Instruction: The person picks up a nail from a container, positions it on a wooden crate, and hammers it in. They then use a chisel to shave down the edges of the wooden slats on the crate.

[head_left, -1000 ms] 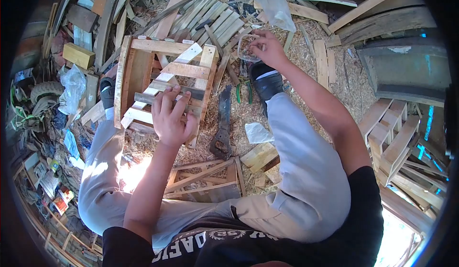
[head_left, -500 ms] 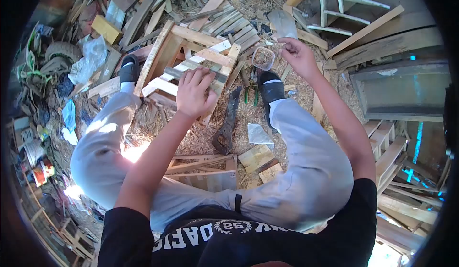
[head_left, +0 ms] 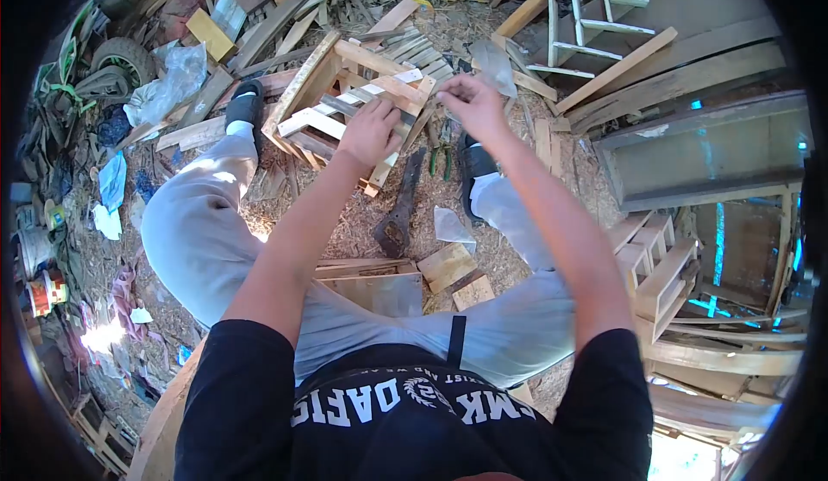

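Note:
A wooden crate frame (head_left: 297, 84) stands tilted between my feet, with pale slats across its upper side. My left hand (head_left: 371, 131) rests on this side, fingers bent over a weathered grey slat (head_left: 339, 104) and pressed together. Just right of the crate's corner is my right hand (head_left: 473, 106), raised with thumb and fingertips pinched; anything between them is too small to make out. Green-handled pliers (head_left: 441, 160) lie on the ground below that hand. Beside them is a dark saw-like tool (head_left: 401, 214).
Small wood blocks (head_left: 448, 267) and a clear plastic scrap (head_left: 452, 227) lie near my lap. Scrap boards surround the crate. A white slatted frame (head_left: 586, 33) is at upper right, wooden crates (head_left: 660, 265) at right, and a wheel (head_left: 123, 60) at upper left.
My right hand has moved left from beside the clear container to the crate's corner. The container is no longer visible. My left hand stays on the slat while the whole view has shifted.

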The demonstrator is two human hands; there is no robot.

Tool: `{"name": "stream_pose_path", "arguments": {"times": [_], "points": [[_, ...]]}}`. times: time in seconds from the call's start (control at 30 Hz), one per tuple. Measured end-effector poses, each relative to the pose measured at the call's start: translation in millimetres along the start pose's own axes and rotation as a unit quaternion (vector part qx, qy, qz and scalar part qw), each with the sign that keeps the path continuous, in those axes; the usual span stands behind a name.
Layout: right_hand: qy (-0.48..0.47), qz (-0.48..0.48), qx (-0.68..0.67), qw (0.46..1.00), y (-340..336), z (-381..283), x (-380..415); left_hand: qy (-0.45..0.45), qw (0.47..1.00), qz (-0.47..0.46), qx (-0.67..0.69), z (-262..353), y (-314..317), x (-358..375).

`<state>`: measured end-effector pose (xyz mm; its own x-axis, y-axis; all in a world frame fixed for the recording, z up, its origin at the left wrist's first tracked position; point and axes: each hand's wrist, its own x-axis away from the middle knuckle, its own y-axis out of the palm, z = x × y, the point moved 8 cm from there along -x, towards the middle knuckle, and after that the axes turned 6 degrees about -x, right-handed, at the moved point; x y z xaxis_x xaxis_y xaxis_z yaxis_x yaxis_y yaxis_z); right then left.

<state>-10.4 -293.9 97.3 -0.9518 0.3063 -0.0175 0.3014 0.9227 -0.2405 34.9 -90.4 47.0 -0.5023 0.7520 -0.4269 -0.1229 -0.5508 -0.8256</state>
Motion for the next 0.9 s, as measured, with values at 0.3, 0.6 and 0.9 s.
{"name": "stream_pose_path", "arguments": {"times": [0.3, 0.6, 0.9], "points": [[0.006, 0.151, 0.028, 0.988, 55, 71, 35, -0.053, 0.997, -0.003, 0.050, -19, 1, 5], [-0.014, 0.141, 0.087, 0.986, 54, 61, 30, -0.064, 0.996, -0.003, 0.061, -26, 6, 1], [-0.042, 0.135, 0.113, 0.983, 57, 64, 29, -0.057, 0.997, 0.027, 0.048, -21, 6, -3]]}}
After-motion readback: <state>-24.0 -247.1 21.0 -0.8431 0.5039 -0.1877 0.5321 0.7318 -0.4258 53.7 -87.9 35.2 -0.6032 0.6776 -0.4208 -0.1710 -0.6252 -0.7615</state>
